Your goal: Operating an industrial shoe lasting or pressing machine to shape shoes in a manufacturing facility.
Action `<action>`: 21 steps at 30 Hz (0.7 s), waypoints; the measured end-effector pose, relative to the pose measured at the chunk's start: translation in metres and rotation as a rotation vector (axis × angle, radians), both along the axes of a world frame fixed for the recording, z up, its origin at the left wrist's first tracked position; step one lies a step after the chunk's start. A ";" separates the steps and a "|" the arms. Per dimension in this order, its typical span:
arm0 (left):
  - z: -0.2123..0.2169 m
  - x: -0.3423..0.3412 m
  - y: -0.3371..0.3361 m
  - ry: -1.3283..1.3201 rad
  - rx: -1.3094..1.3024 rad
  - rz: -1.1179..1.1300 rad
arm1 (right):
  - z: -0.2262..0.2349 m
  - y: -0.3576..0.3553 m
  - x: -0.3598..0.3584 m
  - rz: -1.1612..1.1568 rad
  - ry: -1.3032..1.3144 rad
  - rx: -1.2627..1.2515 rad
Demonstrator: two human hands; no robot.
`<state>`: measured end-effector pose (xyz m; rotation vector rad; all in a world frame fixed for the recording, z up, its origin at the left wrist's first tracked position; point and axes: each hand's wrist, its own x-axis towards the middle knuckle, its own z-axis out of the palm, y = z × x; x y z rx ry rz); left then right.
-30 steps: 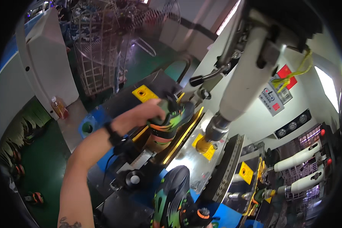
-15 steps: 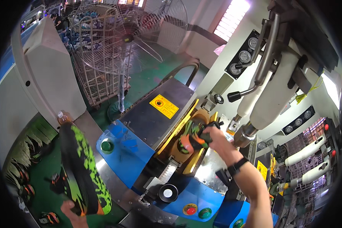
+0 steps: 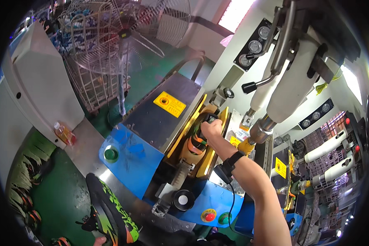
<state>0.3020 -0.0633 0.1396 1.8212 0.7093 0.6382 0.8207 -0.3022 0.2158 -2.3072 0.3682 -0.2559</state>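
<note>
In the lower left, my left hand [image 3: 100, 241], mostly cut off by the frame's edge, is closed on a black sports shoe [image 3: 107, 211] with green and orange patterning, its sole turned partly up. My right hand [image 3: 212, 128] reaches into the press and is closed over a second black, green and orange shoe [image 3: 196, 144]. That shoe lies lengthwise in the slot between two yellow pads [image 3: 208, 162]. My fingers hide its upper part. Below its toe end is a metal stop with a round black knob [image 3: 183, 200].
A press head [image 3: 260, 130] hangs just right of my right forearm, below a lever [image 3: 249, 87]. Blue panels carry a green button [image 3: 111, 153] and a red button [image 3: 209, 215]. A bottle [image 3: 65, 133] stands on the ledge. A wire fan [image 3: 125, 33] and rack stand behind; more shoes hang at left.
My right hand has lowered its shoe from a tilt down into the slot between the pads. My left hand has brought its shoe down and to the right. The view has shifted slightly.
</note>
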 end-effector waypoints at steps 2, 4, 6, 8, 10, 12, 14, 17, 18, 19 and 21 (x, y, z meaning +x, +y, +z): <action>0.005 0.004 -0.014 -0.061 -0.557 0.323 | -0.015 0.001 -0.004 0.039 -0.032 -0.007; 0.014 0.008 -0.025 -0.032 -0.568 0.288 | -0.027 -0.001 -0.006 0.035 -0.058 -0.157; 0.023 0.011 -0.033 -0.006 -0.581 0.240 | -0.033 -0.003 -0.008 0.033 -0.111 -0.029; 0.030 0.010 -0.037 -0.427 -1.221 0.395 | -0.033 -0.003 -0.010 0.066 -0.148 -0.058; 0.038 0.010 -0.035 0.012 -1.876 0.356 | -0.024 0.001 -0.009 -0.015 -0.064 -0.113; 0.046 0.007 -0.034 0.144 0.016 0.014 | -0.008 0.004 -0.013 -0.037 0.024 -0.058; 0.053 0.003 -0.036 0.042 -0.295 0.070 | 0.012 -0.001 -0.034 0.050 -0.021 -0.085; 0.061 -0.001 -0.050 -0.155 -1.326 0.355 | 0.047 -0.038 -0.089 0.447 0.146 0.140; 0.064 -0.002 -0.055 -0.241 -1.218 0.196 | 0.057 -0.055 -0.119 0.674 0.115 0.093; 0.067 -0.006 -0.067 -0.417 -1.249 0.037 | 0.055 -0.062 -0.163 0.675 -0.165 -0.252; 0.072 -0.008 -0.088 -0.496 -1.163 0.156 | 0.063 -0.107 -0.243 0.931 -0.378 -0.442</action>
